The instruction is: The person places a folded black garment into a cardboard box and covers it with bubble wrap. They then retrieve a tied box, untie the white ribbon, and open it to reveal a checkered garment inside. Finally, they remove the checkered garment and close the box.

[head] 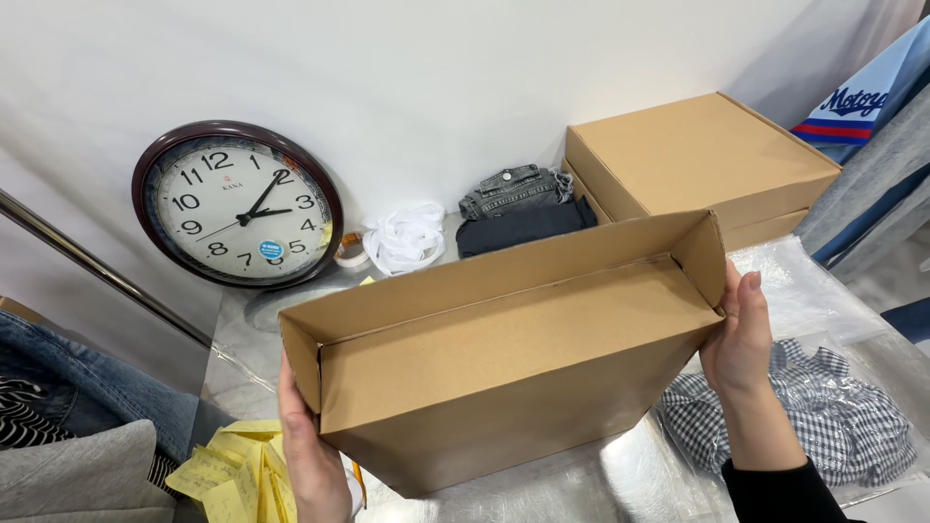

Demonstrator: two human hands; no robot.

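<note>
Head view: we held a flat brown cardboard box [504, 358] up off the table, tilted so its open top faced us. Our left hand [312, 455] gripped the near-left corner, fingers curled around the edge. Our right hand [739, 339] pressed flat against the right end, fingers closed up along the side flap. Both hands were shut on the box, holding it between them.

Step, as we judged it: the box was being formed or readied, with side flaps folded in and the lid wall standing up at the far side. Next move would likely call for setting it down level with the opening kept clear.

Containers: the held box was empty inside, bare cardboard only. A second cardboard box [702, 160] sat closed at the far right, contents hidden. A clear plastic bag [823, 426] lay near right on the table with a checked garment inside.

Other things: a round wall clock [237, 203] leaned against the far-left wall, folded dark jeans [518, 208] and a white cloth bundle [405, 237] sat beside it, and yellow paper slips [237, 475] lay near left.
</note>
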